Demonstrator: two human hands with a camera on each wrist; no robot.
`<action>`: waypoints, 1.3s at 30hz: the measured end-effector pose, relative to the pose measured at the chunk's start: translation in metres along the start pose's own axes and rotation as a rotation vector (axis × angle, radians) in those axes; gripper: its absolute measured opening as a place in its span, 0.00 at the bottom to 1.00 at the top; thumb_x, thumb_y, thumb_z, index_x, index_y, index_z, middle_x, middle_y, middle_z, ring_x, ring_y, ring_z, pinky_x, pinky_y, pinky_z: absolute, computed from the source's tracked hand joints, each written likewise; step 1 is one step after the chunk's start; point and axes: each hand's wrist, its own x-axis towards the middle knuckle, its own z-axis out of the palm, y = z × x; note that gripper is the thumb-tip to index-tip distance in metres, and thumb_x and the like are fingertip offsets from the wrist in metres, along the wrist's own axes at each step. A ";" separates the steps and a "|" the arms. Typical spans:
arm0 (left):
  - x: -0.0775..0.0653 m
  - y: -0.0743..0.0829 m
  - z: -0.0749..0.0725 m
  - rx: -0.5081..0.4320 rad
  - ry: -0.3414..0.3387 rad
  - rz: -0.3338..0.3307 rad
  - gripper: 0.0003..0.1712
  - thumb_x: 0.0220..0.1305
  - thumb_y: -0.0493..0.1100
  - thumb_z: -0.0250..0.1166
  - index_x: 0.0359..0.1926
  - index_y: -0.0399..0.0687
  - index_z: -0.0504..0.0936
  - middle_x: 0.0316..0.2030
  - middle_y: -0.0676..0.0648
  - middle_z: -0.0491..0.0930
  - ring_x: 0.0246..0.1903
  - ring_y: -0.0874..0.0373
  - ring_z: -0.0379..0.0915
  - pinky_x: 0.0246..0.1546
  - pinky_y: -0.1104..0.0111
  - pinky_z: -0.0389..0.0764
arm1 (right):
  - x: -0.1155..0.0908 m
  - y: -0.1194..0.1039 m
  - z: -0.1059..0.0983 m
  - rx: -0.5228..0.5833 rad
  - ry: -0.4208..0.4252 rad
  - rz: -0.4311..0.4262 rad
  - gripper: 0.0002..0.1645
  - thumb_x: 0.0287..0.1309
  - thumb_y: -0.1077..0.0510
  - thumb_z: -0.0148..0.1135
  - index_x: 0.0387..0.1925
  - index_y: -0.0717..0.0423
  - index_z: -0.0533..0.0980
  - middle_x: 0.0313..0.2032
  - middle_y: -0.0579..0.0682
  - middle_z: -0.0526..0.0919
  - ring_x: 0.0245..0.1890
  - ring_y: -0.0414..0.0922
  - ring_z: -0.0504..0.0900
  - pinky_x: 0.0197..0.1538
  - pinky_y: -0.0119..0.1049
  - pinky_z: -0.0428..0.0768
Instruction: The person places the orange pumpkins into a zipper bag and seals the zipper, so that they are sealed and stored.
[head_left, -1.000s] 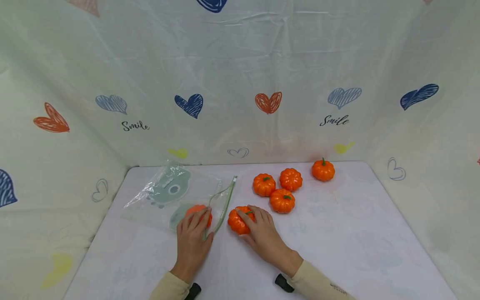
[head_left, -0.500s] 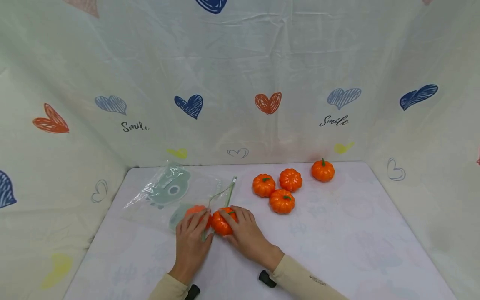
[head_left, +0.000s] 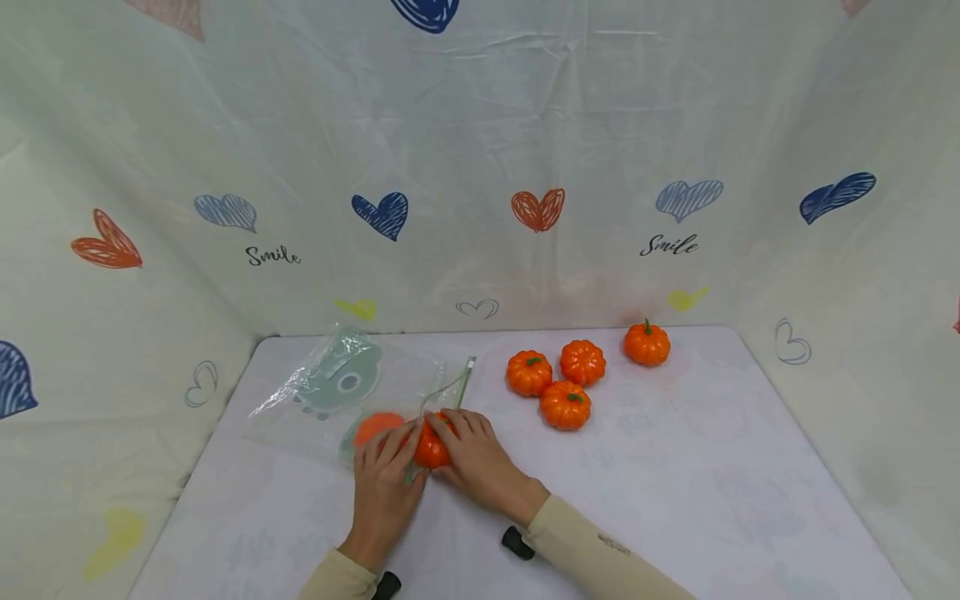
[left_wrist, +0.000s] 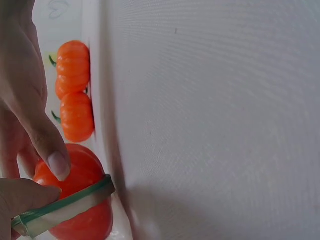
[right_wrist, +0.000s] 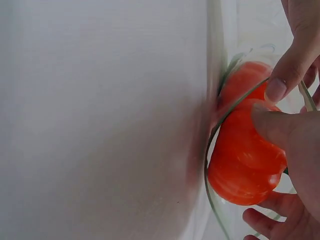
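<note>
Two hands meet at the bag's mouth: the right hand (head_left: 480, 465) curls round a pumpkin (head_left: 432, 446) there, the left hand (head_left: 384, 483) pinches the zip-bag (head_left: 330, 392) rim (left_wrist: 65, 206); probably another pumpkin (head_left: 375, 427) lies inside, at nine o'clock. Three pumpkins (head_left: 558, 379) cluster at two o'clock.

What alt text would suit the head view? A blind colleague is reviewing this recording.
The right hand pushes an orange toy pumpkin into the mouth of a clear zip bag, whose edge the left hand pinches; another pumpkin lies inside. Four more pumpkins sit on the white table.
</note>
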 end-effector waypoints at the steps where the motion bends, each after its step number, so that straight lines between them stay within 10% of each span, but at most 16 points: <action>1: 0.000 0.000 0.000 0.000 0.001 0.005 0.47 0.26 0.29 0.91 0.57 0.35 0.87 0.54 0.41 0.85 0.54 0.40 0.73 0.53 0.48 0.68 | 0.002 0.000 0.001 -0.009 0.002 -0.004 0.47 0.68 0.43 0.71 0.79 0.55 0.63 0.69 0.57 0.73 0.69 0.54 0.71 0.74 0.50 0.69; 22: -0.001 -0.001 0.002 -0.029 0.023 0.014 0.48 0.26 0.28 0.90 0.58 0.35 0.87 0.56 0.40 0.85 0.54 0.39 0.73 0.53 0.48 0.69 | 0.002 0.008 0.006 0.037 0.071 0.048 0.49 0.61 0.44 0.77 0.74 0.64 0.66 0.68 0.59 0.76 0.69 0.55 0.73 0.72 0.52 0.71; 39: 0.000 0.004 -0.001 0.000 0.008 0.007 0.48 0.26 0.28 0.90 0.58 0.37 0.87 0.56 0.42 0.84 0.54 0.40 0.74 0.51 0.48 0.70 | 0.012 0.002 0.017 0.047 0.066 0.140 0.30 0.65 0.44 0.74 0.63 0.54 0.79 0.59 0.54 0.80 0.62 0.53 0.76 0.69 0.52 0.71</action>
